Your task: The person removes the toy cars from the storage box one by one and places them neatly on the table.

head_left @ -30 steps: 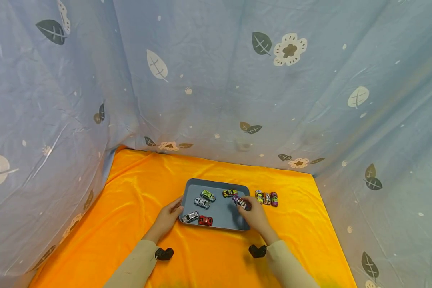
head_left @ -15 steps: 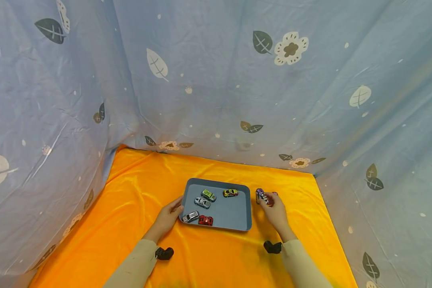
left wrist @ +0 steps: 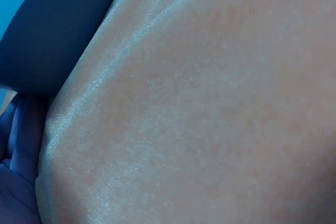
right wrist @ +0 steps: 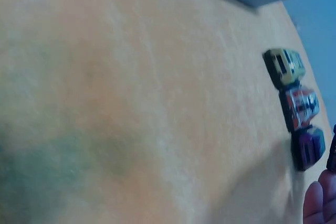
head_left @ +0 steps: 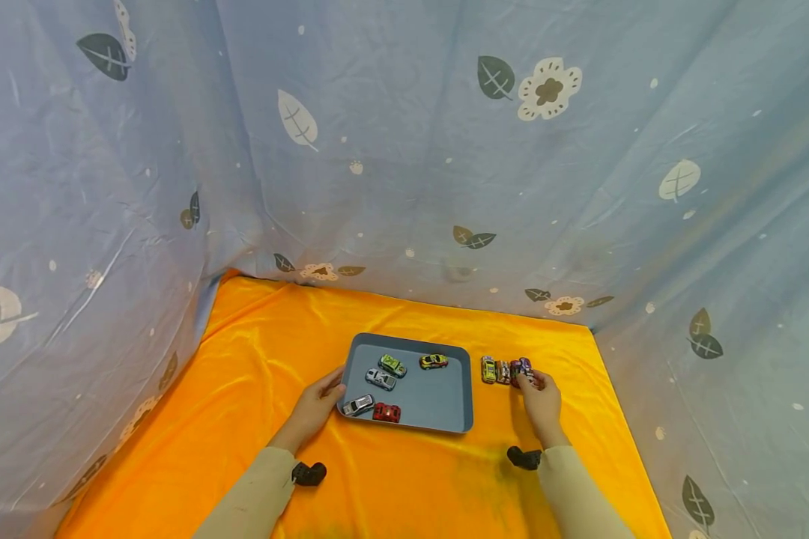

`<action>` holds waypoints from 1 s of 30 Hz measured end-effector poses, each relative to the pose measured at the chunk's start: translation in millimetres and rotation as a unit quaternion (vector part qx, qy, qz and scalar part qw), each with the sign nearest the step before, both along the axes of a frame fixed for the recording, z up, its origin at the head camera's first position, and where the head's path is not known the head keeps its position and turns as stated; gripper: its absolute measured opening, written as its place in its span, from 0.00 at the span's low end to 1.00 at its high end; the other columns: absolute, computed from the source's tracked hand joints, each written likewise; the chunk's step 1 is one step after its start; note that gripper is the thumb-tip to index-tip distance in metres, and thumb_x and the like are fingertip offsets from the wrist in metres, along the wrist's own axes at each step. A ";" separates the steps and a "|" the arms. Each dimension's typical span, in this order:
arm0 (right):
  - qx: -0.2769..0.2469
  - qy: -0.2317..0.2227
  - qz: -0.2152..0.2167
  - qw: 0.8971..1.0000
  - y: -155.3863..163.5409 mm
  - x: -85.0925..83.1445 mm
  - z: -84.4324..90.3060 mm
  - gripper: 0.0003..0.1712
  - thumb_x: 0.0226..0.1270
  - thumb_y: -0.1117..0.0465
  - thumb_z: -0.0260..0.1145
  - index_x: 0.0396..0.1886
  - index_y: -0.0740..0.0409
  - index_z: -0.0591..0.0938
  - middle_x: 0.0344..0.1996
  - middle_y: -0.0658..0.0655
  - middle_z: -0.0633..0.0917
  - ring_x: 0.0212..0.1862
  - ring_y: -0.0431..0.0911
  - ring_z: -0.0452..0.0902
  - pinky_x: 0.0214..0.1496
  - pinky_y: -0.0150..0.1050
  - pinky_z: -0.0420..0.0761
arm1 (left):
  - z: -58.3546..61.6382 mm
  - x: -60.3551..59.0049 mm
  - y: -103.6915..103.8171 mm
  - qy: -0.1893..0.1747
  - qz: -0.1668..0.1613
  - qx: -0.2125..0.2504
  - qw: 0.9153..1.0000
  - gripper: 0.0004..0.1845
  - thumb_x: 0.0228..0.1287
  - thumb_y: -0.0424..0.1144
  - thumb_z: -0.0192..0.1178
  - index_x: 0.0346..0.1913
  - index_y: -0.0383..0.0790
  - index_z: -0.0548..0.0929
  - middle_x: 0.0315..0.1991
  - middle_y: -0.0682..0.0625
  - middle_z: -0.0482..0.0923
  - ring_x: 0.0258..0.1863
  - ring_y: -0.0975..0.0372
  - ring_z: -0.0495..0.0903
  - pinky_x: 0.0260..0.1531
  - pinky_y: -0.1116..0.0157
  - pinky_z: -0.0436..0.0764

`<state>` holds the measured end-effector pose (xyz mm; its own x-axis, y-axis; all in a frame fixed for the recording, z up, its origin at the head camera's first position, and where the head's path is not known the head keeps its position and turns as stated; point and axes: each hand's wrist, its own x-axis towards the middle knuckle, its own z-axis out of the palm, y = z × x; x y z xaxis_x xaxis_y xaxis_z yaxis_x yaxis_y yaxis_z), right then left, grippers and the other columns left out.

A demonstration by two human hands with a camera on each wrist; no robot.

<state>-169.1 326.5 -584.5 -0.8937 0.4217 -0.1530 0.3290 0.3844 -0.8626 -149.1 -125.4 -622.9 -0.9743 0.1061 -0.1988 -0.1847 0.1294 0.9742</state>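
My right hand (head_left: 544,400) pinches a purple toy car (head_left: 526,364) at the right end of a short row of toy cars on the orange cloth. That row has a yellow car (head_left: 488,369), an orange-and-white car (right wrist: 300,107) and another purple car (right wrist: 308,148), side by side. In the right wrist view only a dark sliver of the held car shows, by the fingertips. With the thumb at its rim, my left hand (head_left: 313,408) grips the left side of a grey-blue tray (head_left: 434,397); its other fingers are mostly hidden.
Inside the tray lie a green car (head_left: 393,365), a white car (head_left: 380,379), a silver car (head_left: 359,405), a red car (head_left: 386,412) and a yellow-and-black car (head_left: 434,361). Blue patterned curtains (head_left: 404,187) close off the back and sides of the orange cloth (head_left: 404,479).
My right hand has carried the purple car out of the tray, rightward over the row, to its right end. The left hand stays at the tray.
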 end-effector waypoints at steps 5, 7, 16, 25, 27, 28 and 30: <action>-0.028 -0.014 -0.034 0.999 9.1 -1.8 -3.6 0.40 0.72 0.45 0.58 0.71 0.69 0.62 0.59 0.69 0.68 0.59 0.60 0.65 0.60 0.53 0.70 | 1.8 0.0 -0.2 -0.002 -0.003 -0.003 1.000 0.26 0.73 0.43 0.55 0.71 0.58 0.68 0.65 0.53 0.71 0.64 0.57 0.69 0.63 0.54 0.68; -0.037 -0.018 -0.044 0.998 13.2 -4.9 -4.6 0.41 0.72 0.45 0.58 0.71 0.70 0.61 0.59 0.70 0.68 0.60 0.61 0.64 0.62 0.54 0.69 | 3.0 0.7 -0.2 -0.001 -0.005 -0.004 1.000 0.26 0.73 0.42 0.55 0.71 0.57 0.68 0.65 0.52 0.71 0.64 0.56 0.69 0.63 0.53 0.68; -0.108 -0.070 -0.058 0.990 28.2 -11.9 -5.9 0.45 0.71 0.46 0.59 0.74 0.69 0.54 0.72 0.72 0.54 0.72 0.64 0.48 0.71 0.55 0.55 | 4.6 1.3 -0.1 -0.006 0.003 -0.009 1.000 0.26 0.72 0.42 0.56 0.71 0.57 0.69 0.64 0.52 0.72 0.63 0.56 0.70 0.63 0.54 0.69; -0.132 -0.071 -0.049 0.987 25.1 -19.0 -3.8 0.44 0.71 0.47 0.58 0.76 0.66 0.53 0.73 0.70 0.53 0.72 0.62 0.49 0.71 0.54 0.57 | 0.4 -0.4 0.0 0.001 0.003 -0.012 1.000 0.25 0.72 0.43 0.55 0.70 0.60 0.69 0.64 0.54 0.72 0.62 0.57 0.72 0.61 0.54 0.70; -0.134 -0.073 -0.058 0.987 24.2 -19.6 -5.0 0.43 0.71 0.48 0.59 0.76 0.65 0.54 0.72 0.69 0.54 0.72 0.62 0.50 0.71 0.53 0.58 | -0.2 -0.2 -0.3 -0.004 0.002 -0.010 1.000 0.25 0.72 0.44 0.55 0.70 0.60 0.69 0.64 0.55 0.72 0.62 0.58 0.72 0.61 0.55 0.70; -0.135 -0.073 -0.061 0.986 23.5 -19.5 -5.9 0.44 0.71 0.48 0.59 0.75 0.65 0.54 0.72 0.69 0.54 0.72 0.62 0.51 0.71 0.53 0.58 | -0.3 0.1 -0.5 -0.006 0.001 -0.010 1.000 0.25 0.72 0.44 0.55 0.70 0.60 0.69 0.64 0.55 0.72 0.61 0.58 0.72 0.61 0.55 0.71; -0.135 -0.070 -0.063 0.986 22.0 -18.6 -7.6 0.44 0.71 0.48 0.60 0.75 0.67 0.54 0.72 0.70 0.55 0.71 0.62 0.53 0.70 0.53 0.59 | -0.4 0.4 -0.9 -0.003 -0.002 -0.010 1.000 0.25 0.72 0.43 0.55 0.71 0.59 0.68 0.64 0.54 0.72 0.61 0.57 0.72 0.61 0.54 0.71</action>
